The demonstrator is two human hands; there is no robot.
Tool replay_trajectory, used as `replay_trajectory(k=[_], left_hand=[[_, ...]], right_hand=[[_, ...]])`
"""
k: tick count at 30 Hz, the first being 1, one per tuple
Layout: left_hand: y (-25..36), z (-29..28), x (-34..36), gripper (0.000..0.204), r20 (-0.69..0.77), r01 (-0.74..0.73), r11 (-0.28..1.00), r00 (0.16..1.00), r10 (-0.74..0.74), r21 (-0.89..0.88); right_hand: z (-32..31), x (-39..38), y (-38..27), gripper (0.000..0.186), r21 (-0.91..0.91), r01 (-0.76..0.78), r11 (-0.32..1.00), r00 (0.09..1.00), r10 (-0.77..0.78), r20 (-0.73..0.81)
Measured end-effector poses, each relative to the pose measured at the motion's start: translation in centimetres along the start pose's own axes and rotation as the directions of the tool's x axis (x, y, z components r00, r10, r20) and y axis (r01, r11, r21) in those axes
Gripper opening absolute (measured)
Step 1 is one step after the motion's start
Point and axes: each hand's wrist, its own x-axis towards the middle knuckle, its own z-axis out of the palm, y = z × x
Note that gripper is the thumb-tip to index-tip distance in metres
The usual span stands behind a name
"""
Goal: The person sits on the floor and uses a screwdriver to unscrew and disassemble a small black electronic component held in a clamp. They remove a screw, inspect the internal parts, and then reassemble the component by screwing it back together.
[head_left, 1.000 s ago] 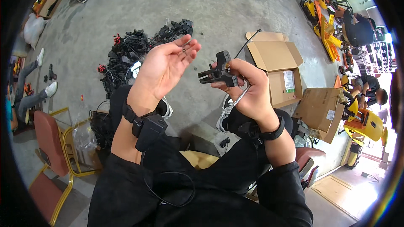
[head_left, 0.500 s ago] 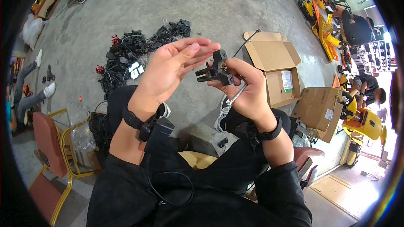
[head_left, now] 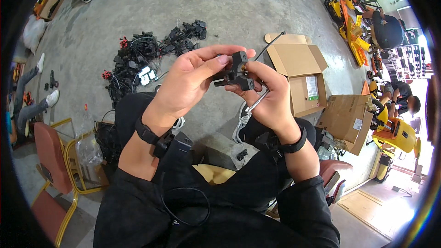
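Note:
Above my lap, a black plastic part (head_left: pixel 240 72) with a forked end and blocky corners sits between my two hands. My left hand (head_left: pixel 195 76) pinches its left side between thumb and fingers. From the right, my right hand (head_left: pixel 271 89) grips the same part with thumb and fingertips. A thin rod-like tool (head_left: pixel 258 101) also lies in my right hand; its silver end sticks out below the thumb. Its dark length appears to run up past the knuckles toward the open box. My fingers hide the middle of the tool and part of the black piece.
On the floor ahead lies a heap of black parts with cables (head_left: pixel 142 59). An open cardboard box (head_left: pixel 298 66) stands to the right, with a second carton (head_left: pixel 344 119) nearer. A reddish chair (head_left: pixel 53 156) is at left. Other people sit around the edges.
My left hand has moved right and its thumb and fingers have closed on the black part. My right hand keeps its hold, nearly still.

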Motion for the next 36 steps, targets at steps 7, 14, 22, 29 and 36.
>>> replay_trajectory(k=[7,14,22,29,36], left_hand=[[-0.1,0.3,0.0,0.033,-0.017,-0.012,1.000,1.000,0.012,0.001],[0.0,0.3,0.0,0.034,-0.036,-0.003,1.000,0.999,0.003,0.006],[0.6,0.3,-0.2,0.033,-0.021,-0.018,0.984,1.000,0.022,0.175],[2.1,0.0,-1.0,0.034,0.057,-0.018,0.855,0.998,-0.014,0.518],[1.5,0.1,-1.2,0.035,0.088,-0.131,0.877,0.991,0.102,0.462]], right_hand=[[0.2,0.1,0.4,0.036,0.003,0.026,1.000,0.999,-0.026,-0.021],[0.2,0.0,0.2,0.036,-0.037,0.029,0.999,0.998,-0.030,-0.046],[0.4,-0.2,1.1,0.040,-0.038,0.065,0.997,0.997,-0.067,-0.048],[-0.6,0.2,2.0,0.051,-0.351,0.412,0.841,0.902,-0.430,0.028],[-0.5,0.4,1.8,0.051,-0.343,0.420,0.840,0.898,-0.438,0.027]])
